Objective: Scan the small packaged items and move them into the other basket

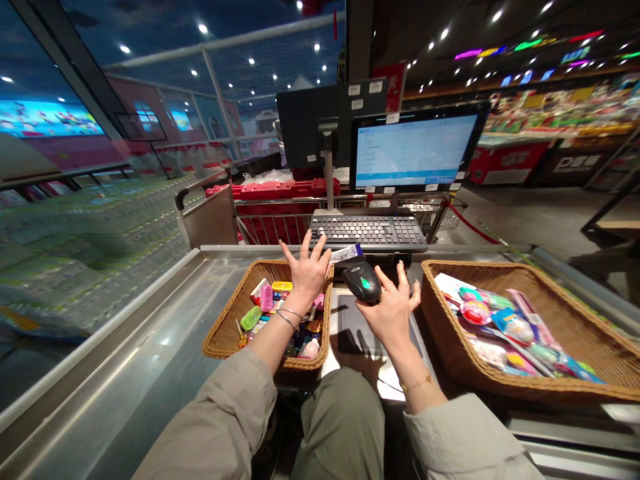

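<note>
While I watch through the head camera, the left hand (307, 272) is spread wide with nothing in its grasp, its fingertips at the near left part of the keyboard (370, 230); I cannot tell whether they touch keys. The right hand (394, 310) is open too, thumb and index finger right beside the black scanner (363, 283), though contact is unclear to me. That scanner sits between the hands, in front of the keyboard. On the counter (165, 333), wicker baskets (217, 333) of small colourful goods flank them, under a lit screen (415, 152).
</note>
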`<state>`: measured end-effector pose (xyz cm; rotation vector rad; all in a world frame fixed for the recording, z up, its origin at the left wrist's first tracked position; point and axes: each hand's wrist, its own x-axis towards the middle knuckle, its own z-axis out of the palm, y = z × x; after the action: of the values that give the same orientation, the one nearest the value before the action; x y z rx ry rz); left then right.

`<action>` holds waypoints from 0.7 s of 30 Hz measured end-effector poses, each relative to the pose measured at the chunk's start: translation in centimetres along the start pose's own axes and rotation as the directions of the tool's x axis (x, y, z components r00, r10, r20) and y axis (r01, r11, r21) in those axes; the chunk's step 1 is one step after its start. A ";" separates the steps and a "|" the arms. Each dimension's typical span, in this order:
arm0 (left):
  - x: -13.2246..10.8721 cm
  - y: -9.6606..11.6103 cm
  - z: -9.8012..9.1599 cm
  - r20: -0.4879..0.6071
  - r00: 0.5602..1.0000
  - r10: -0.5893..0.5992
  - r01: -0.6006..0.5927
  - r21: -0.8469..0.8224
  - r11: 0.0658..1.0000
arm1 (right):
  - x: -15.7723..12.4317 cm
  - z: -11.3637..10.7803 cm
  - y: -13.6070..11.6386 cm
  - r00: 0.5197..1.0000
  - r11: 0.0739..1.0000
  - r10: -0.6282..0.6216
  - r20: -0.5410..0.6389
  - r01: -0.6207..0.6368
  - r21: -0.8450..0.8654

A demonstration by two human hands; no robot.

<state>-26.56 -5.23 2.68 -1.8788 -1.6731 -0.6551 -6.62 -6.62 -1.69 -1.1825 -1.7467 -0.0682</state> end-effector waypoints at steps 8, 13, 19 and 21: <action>0.6 0.6 -0.5 0.014 1.000 -0.003 0.003 -0.002 1.000 | 0.1 -0.3 0.2 1.000 1.000 0.003 -0.009 -0.003 -0.016; 1.4 1.7 -0.9 0.017 1.000 -0.001 0.002 -0.022 1.000 | 0.3 -1.4 0.9 1.000 0.999 0.020 -0.021 -0.020 -0.033; 2.6 3.9 -0.6 -0.021 0.998 0.066 -0.068 -0.063 0.996 | 0.9 -3.7 2.5 0.993 0.994 0.088 -0.077 -0.093 -0.061; 3.1 4.8 -0.3 -0.037 0.995 0.093 -0.095 -0.064 0.993 | 1.2 -4.7 3.1 0.988 0.989 0.121 -0.095 -0.129 -0.075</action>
<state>-21.42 -3.62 4.62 -1.9684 -1.5490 -0.7066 -1.17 -6.61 0.21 -1.3254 -1.5999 -0.1163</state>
